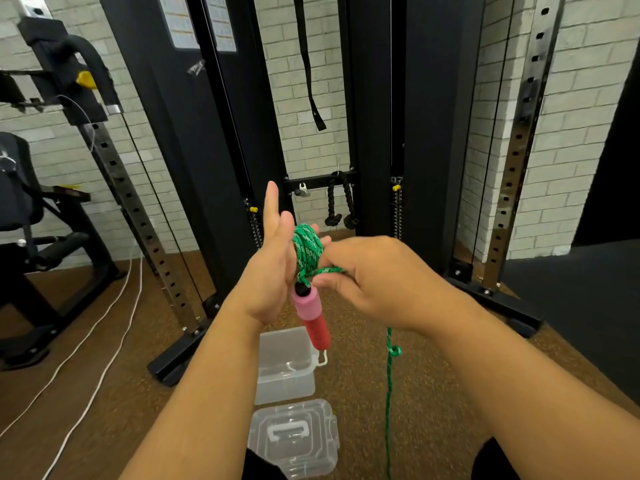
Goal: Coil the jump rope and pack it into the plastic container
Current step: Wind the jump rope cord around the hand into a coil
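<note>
A green jump rope (306, 245) is wound in several turns around the fingers of my left hand (273, 268), which is held upright with the thumb up. Its pink and red handle (311, 318) hangs down from the coil below that hand. My right hand (374, 275) pinches the rope strand just right of the coil. The rest of the rope (389, 386) drops from under my right wrist toward the floor, with a small knot in it. The clear plastic container (277, 379) stands open on the floor beneath my hands. Its clear lid (294, 438) lies in front of it.
A black cable machine frame (374, 133) stands right ahead with a black rope attachment (341, 202) hanging from it. A weight bench (31, 216) is at the left. White cables (104, 327) run across the brown floor at the left. A dark mat (571, 299) lies at the right.
</note>
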Available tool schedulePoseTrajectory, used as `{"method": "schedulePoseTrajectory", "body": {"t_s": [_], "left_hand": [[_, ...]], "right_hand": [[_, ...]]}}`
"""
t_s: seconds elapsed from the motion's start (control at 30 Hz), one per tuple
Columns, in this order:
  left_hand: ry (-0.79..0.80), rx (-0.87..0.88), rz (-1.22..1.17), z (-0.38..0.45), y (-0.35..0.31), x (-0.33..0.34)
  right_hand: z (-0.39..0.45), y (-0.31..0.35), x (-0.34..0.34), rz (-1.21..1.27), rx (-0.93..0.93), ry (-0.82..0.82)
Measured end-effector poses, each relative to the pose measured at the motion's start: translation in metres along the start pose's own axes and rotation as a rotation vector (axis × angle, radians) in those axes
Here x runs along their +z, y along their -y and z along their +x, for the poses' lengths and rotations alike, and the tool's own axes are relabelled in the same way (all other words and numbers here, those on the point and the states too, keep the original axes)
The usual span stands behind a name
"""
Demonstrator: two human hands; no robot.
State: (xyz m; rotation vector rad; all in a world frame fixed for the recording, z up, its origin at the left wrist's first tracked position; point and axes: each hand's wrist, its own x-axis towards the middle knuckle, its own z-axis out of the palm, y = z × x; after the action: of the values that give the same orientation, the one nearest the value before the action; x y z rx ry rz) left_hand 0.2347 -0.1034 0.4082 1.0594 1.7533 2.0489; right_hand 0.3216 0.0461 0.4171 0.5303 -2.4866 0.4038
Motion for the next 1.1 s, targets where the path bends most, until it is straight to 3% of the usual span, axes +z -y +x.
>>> {"method": "schedulePoseTrajectory", "body": {"t_s": [0.2,0.4,0.57,0.77,0.9,1.1], "left_hand": [[0.080,-0.037,0.247,-0.004,0.004,0.008],[0.207,-0.113,0.108,-0.009,-0.011,0.008],[0.303,-0.091,-0.180,-0.011,-0.022,0.001],[0.141,0.109,-0.337,-0.008,-0.027,0.002],[0.047,0.194,-0.192,-0.008,-0.031,-0.003],[-0.040,0.106,0.025,-0.009,-0.022,-0.006]], "right_hand": [[0.016,-0.015,-0.012,0.107,0.101,-0.087],[0.021,-0.032,0.000,0.293,0.249,-0.160],[0.010,-0.041,0.022,0.358,0.337,-0.177],[-0.004,-0.028,0.047,0.296,0.272,-0.116],[-0.010,-0.021,0.053,0.196,0.233,0.000],[-0.009,-0.010,0.037,0.091,0.099,0.004]]}}
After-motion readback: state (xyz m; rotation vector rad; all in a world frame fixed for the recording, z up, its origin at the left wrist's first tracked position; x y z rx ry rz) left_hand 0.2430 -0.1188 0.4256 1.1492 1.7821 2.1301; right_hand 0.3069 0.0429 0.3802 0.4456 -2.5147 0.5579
